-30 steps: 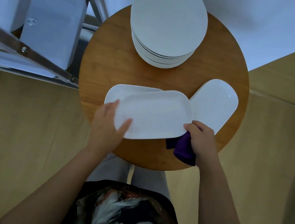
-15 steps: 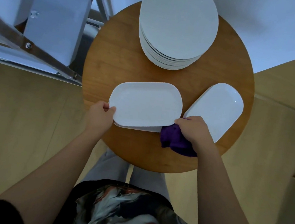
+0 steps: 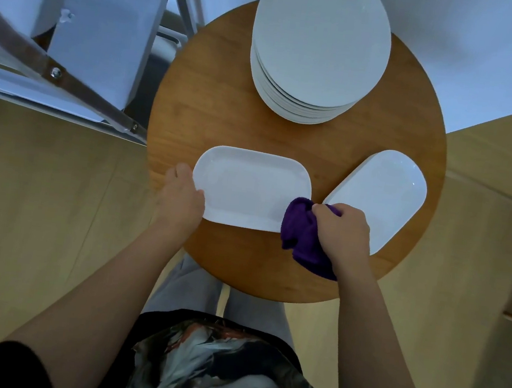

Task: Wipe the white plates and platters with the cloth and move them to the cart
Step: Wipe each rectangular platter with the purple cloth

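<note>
Since half a second ago the purple cloth (image 3: pixel 306 234) has come up from beside the near platter (image 3: pixel 250 190) onto its right near corner, and a second ago that platter was tilted over another; now it lies flat, seemingly on top of one beneath, whose edge peeks out along the near side.

The near platter sits at the front of the round wooden table (image 3: pixel 221 94). The left hand (image 3: pixel 181 198) grips its left end, thumb over the rim, the fingers under it hidden. The right hand (image 3: pixel 341 229) is curled tight around the bunched cloth, pressing it to the platter's corner.

Just to the right, a second platter (image 3: pixel 381 198) lies at an angle, close to the first but apart from it. Behind them stands a stack of round plates (image 3: pixel 320 41). The metal cart (image 3: pixel 73 45) is to the left of the table, with white pieces already on it.

The step in hand looks like the start of wiping this platter. Next, the cloth needs to sweep across the face while the left hand steadies the dish, then a lift leftward to the cart.
</note>
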Demonstrator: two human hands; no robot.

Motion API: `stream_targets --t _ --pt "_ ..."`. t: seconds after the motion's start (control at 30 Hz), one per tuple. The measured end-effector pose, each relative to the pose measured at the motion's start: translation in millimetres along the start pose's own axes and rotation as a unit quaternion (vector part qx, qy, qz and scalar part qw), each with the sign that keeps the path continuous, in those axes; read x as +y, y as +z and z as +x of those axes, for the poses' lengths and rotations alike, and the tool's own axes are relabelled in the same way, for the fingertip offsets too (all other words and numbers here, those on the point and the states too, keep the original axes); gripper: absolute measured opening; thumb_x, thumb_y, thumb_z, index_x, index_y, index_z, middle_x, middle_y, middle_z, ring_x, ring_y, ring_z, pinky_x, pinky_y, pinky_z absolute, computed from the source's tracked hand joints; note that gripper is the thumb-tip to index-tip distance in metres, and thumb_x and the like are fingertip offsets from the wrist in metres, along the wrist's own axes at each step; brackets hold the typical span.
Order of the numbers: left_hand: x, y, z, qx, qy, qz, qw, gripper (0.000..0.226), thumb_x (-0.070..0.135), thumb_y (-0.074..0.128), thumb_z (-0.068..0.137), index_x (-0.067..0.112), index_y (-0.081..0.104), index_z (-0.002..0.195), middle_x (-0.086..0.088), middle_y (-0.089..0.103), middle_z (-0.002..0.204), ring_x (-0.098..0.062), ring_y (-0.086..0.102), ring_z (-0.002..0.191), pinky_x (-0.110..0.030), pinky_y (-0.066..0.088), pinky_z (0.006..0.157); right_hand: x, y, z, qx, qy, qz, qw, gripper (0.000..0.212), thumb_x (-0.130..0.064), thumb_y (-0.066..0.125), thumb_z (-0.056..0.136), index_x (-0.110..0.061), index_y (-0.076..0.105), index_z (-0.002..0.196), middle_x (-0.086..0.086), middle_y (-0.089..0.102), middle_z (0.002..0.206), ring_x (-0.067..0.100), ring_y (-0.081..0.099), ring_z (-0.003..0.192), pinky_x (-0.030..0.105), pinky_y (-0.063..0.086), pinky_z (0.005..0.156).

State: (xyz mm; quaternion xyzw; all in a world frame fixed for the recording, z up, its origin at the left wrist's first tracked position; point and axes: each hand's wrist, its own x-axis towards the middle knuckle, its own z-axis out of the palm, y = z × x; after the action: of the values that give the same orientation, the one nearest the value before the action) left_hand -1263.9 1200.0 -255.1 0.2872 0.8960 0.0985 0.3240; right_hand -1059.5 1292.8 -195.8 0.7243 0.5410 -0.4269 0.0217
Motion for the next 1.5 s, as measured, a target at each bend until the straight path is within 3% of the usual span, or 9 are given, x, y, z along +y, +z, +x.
stream_targets --t 0.17,0.33,0.47,0.63,0.77,0.93,1.03,1.2,1.5 --pt "21 4 -24 0.065 0.094 0.034 0.993 0.044 0.017 0.059 0.086 0.005 0.046 0.126 -0.015 0.047 0.117 -0.027 0.045 0.103 -0.031 0.038 0.08 15 -2 -6 -0.01 0.019 0.118 0.993 0.015 -0.026 0.057 0.09 -0.028 0.053 0.076 -0.006 0.059 0.078 0.014 0.056 0.074 0.02 0.043 0.056" --pt "72 35 -58 -0.069 0.185 0.005 0.98 0.031 0.027 0.049 0.096 0.012 0.055 0.122 -0.006 0.062 0.112 -0.018 0.057 0.101 -0.022 0.039 0.079 37 -20 -13 -0.021 0.063 0.275 0.959 0.009 -0.021 0.061 0.087 -0.027 0.059 0.081 -0.005 0.063 0.081 0.018 0.06 0.082 0.028 0.05 0.063" --pt "110 61 -76 -0.176 0.177 -0.028 0.968 0.029 0.029 0.046 0.098 0.008 0.061 0.112 -0.007 0.066 0.101 -0.019 0.061 0.091 -0.022 0.04 0.074 56 -42 -11 0.012 0.059 0.354 0.933 0.007 -0.017 0.062 0.086 -0.025 0.062 0.085 -0.003 0.064 0.079 0.015 0.061 0.077 0.018 0.048 0.051" --pt "142 97 -80 -0.202 0.088 0.003 0.975 0.025 0.03 0.045 0.099 0.011 0.055 0.088 -0.002 0.054 0.074 -0.02 0.06 0.079 -0.022 0.039 0.066 75 -68 3 0.053 0.034 0.39 0.919 0.008 -0.017 0.062 0.085 -0.025 0.063 0.086 -0.014 0.064 0.068 0.006 0.063 0.066 0.015 0.046 0.047" --pt "153 114 -78 -0.2 0.067 0.058 0.976 0.033 0.032 0.045 0.098 0.003 0.059 0.107 -0.011 0.06 0.088 -0.016 0.054 0.069 -0.021 0.042 0.066 85 -79 15 0.062 0.034 0.411 0.909 0.009 -0.02 0.062 0.085 -0.029 0.063 0.084 -0.019 0.065 0.066 0.002 0.064 0.065 0.016 0.048 0.049" --pt "158 122 -72 -0.192 -0.015 0.029 0.981 0.031 0.029 0.051 0.096 0.01 0.055 0.121 -0.006 0.056 0.083 -0.014 0.053 0.058 -0.015 0.043 0.054 92 -86 28 0.046 0.038 0.41 0.91 0.009 -0.023 0.062 0.086 -0.031 0.063 0.081 -0.021 0.065 0.069 0.008 0.063 0.07 0.017 0.049 0.051" --pt "158 124 -72 -0.188 -0.034 0.008 0.981 0.028 0.034 0.052 0.095 0.007 0.058 0.101 -0.008 0.064 0.083 -0.016 0.062 0.061 -0.021 0.05 0.06 95 -89 34 0.04 0.045 0.414 0.908 0.01 -0.024 0.062 0.086 -0.033 0.062 0.082 -0.021 0.065 0.069 0.009 0.063 0.072 0.016 0.048 0.05" --pt "155 127 -72 -0.165 -0.067 -0.06 0.982 0.025 0.032 0.054 0.094 0.018 0.049 0.073 -0.002 0.058 0.068 -0.013 0.059 0.055 -0.02 0.049 0.057 96 -95 43 0.025 0.042 0.414 0.909 0.01 -0.023 0.061 0.087 -0.032 0.062 0.082 -0.02 0.065 0.069 0.008 0.062 0.072 0.015 0.047 0.049" --pt "150 123 -81 -0.144 -0.049 -0.259 0.954 0.016 0.024 0.05 0.096 0.021 0.053 0.081 0.001 0.057 0.083 -0.016 0.058 0.078 -0.021 0.05 0.065 97 -105 52 0.0 0.03 0.414 0.91 0.01 -0.023 0.058 0.089 -0.032 0.062 0.086 -0.017 0.064 0.073 0.009 0.062 0.073 0.014 0.047 0.05"
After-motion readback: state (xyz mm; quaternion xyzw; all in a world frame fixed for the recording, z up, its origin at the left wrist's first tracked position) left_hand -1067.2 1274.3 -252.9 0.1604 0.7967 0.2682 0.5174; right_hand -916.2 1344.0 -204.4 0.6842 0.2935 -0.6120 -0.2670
